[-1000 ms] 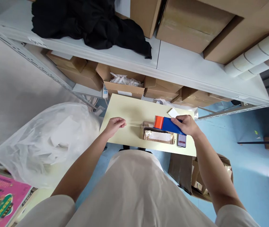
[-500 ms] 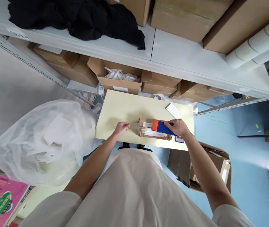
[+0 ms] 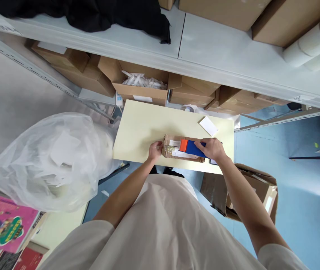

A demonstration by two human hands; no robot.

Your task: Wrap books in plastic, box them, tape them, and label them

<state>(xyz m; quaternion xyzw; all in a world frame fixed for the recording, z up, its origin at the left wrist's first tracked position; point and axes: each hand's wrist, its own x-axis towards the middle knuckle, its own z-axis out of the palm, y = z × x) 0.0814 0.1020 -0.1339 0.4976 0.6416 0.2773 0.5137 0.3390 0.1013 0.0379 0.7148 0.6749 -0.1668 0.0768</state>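
Observation:
A small, narrow cardboard box (image 3: 172, 138) lies lengthwise on the cream table, with white paper and shiny clear tape on its top. My left hand (image 3: 154, 150) is at its left end, fingers bent and pressed against the cardboard. Over the right part of the box, my right hand (image 3: 211, 148) grips a blue tape dispenser (image 3: 194, 147) with an orange front end, which rests on or just above the top face. A phone (image 3: 213, 162) lies partly hidden beneath my right hand. Beyond the box is a small white pad or carton (image 3: 208, 126).
The cream table (image 3: 140, 120) stands against a grey shelf (image 3: 221, 63) loaded with cardboard boxes. A large clear plastic bag (image 3: 50, 161) bulges at the left. An open carton (image 3: 250, 191) is on the floor at right. A pink book (image 3: 5, 221) lies at lower left.
My left hand has moved right, from a pinch held apart from the box to contact with its left end. My right hand keeps the tape dispenser over the box. The view has shifted slightly.

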